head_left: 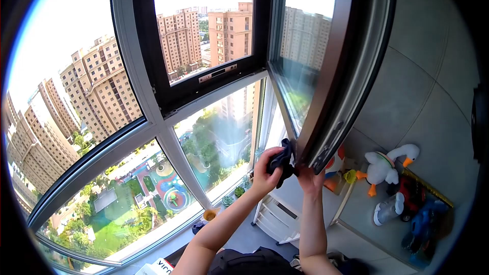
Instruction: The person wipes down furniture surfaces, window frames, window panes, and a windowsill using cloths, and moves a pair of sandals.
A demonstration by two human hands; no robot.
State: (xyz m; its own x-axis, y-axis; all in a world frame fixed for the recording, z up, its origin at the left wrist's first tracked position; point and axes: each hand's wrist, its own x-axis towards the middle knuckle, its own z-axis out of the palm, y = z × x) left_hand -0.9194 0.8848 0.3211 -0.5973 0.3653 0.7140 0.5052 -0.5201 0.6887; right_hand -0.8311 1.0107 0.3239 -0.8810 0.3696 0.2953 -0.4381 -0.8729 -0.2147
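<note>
A dark navy cloth (281, 162) is bunched in my left hand (266, 173), whose fingers are closed round it. The cloth lies against the lower corner of an open window sash (326, 79), a glass pane in a brown and black frame swung inward. My right hand (309, 179) grips the bottom edge of that sash, just right of the cloth. Some of its fingers are hidden by the frame. Behind the sash is the black fixed window frame (204, 82) with a metal latch plate (218, 73).
A white slatted rack (275, 219) stands below my hands. To the right, a white plush goose (382, 168), a clear container (384, 211) and a blue toy (424, 224) lie near the tiled wall (407, 97). Small potted plants (239, 191) line the sill.
</note>
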